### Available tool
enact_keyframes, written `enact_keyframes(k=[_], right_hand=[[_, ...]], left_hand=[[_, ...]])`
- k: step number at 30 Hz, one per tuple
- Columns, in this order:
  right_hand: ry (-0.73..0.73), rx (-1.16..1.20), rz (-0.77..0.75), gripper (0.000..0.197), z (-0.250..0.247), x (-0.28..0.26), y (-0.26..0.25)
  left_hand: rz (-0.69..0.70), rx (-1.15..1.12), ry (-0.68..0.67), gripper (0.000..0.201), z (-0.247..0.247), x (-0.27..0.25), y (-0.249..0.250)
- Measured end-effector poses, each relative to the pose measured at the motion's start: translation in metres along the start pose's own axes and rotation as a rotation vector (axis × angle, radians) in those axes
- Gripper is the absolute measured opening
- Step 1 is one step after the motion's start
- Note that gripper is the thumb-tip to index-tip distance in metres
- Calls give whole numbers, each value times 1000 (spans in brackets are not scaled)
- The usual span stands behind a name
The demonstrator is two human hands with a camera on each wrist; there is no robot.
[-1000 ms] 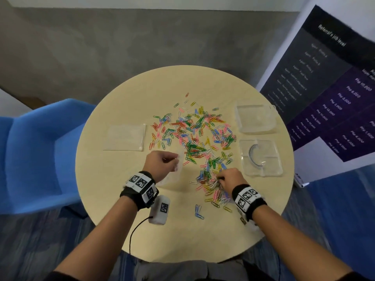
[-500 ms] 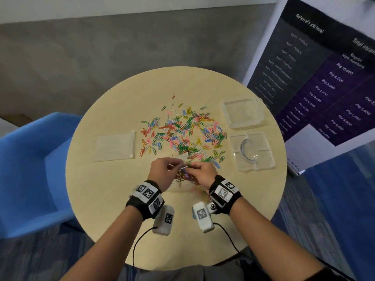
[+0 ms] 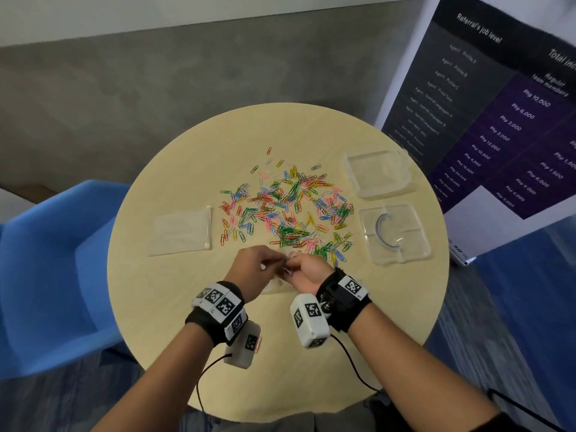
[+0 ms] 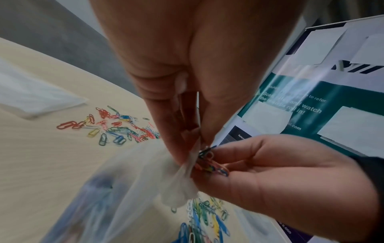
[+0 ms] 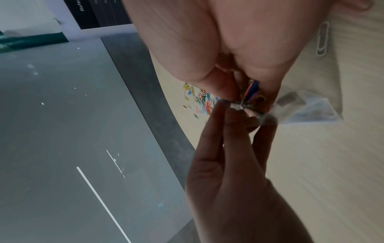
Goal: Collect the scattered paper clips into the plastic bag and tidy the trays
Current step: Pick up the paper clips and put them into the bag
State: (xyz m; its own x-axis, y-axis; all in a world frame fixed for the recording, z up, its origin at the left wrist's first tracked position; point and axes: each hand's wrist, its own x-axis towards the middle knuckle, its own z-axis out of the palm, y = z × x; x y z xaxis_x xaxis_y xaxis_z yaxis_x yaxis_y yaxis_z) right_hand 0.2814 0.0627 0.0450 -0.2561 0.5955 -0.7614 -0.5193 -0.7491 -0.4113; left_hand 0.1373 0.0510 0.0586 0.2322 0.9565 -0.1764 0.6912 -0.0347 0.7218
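Note:
My left hand (image 3: pixel 253 266) pinches the rim of a small clear plastic bag (image 4: pixel 133 177) near the table's front middle; the bag hangs below the fingers and lies partly under both hands. My right hand (image 3: pixel 304 269) holds a bunch of coloured paper clips (image 4: pixel 209 162) right at the bag's mouth. A big scatter of coloured paper clips (image 3: pixel 286 210) covers the table centre just beyond the hands. Two clear plastic trays sit at the right: one plain (image 3: pixel 378 174), one with a curved divider (image 3: pixel 396 233).
A flat clear plastic bag (image 3: pixel 182 230) lies on the left of the round beige table (image 3: pixel 162 307). A blue chair (image 3: pixel 46 275) stands to the left, a printed banner (image 3: pixel 498 113) at the right. A white clip (image 5: pixel 323 39) lies near my right wrist.
My right hand left the near clip pile with a bunch of clips and came to meet my left hand at the bag's mouth. The head view shifted slightly.

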Motion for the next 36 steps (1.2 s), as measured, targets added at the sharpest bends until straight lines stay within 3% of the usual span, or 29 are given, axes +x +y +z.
enact_keyframes(k=[3,8,10,14,18,22,25,26,28,30,32,33,36], right_hand=[[70,0,-15,29,7,-1,-1],[219,-270,-16,37,24,3,-5],[226,-441,-8,28,31,-4,-11],[245,-1154,-206,23,35,-9,-11],[218,-1459,-432,11,30,1,-5],[56,-1620,-583,36,22,-3,-9],[-26,-1550,-909,35,10,-15,-2],[-122,-1622,-1013,30,6,-20,7],[-509,-1914,-1065,23,-5,-31,38],[-929,-2171,-974,25,-22,-30,80],[-1175,-2393,-929,31,-48,-23,121],[-1184,-2512,-876,37,-56,-23,133],[-980,-2701,-793,64,-72,-17,134]], left_hand=[[-41,48,23,19,-1,3,-7],[-27,28,67,19,7,-1,-6],[-25,-28,93,19,9,-6,-6],[-100,-143,187,18,10,-7,-9],[-151,-173,228,18,7,-4,-10],[-168,-188,234,18,-5,-4,-17],[-179,-201,266,18,-18,-4,-26],[-185,-202,285,18,-23,-5,-28],[-195,-185,316,18,-34,-5,-33],[-197,-154,328,18,-46,-5,-36],[-200,-146,339,18,-57,-6,-41],[-206,-157,346,18,-61,-7,-43],[-230,-196,369,18,-69,-11,-51]])
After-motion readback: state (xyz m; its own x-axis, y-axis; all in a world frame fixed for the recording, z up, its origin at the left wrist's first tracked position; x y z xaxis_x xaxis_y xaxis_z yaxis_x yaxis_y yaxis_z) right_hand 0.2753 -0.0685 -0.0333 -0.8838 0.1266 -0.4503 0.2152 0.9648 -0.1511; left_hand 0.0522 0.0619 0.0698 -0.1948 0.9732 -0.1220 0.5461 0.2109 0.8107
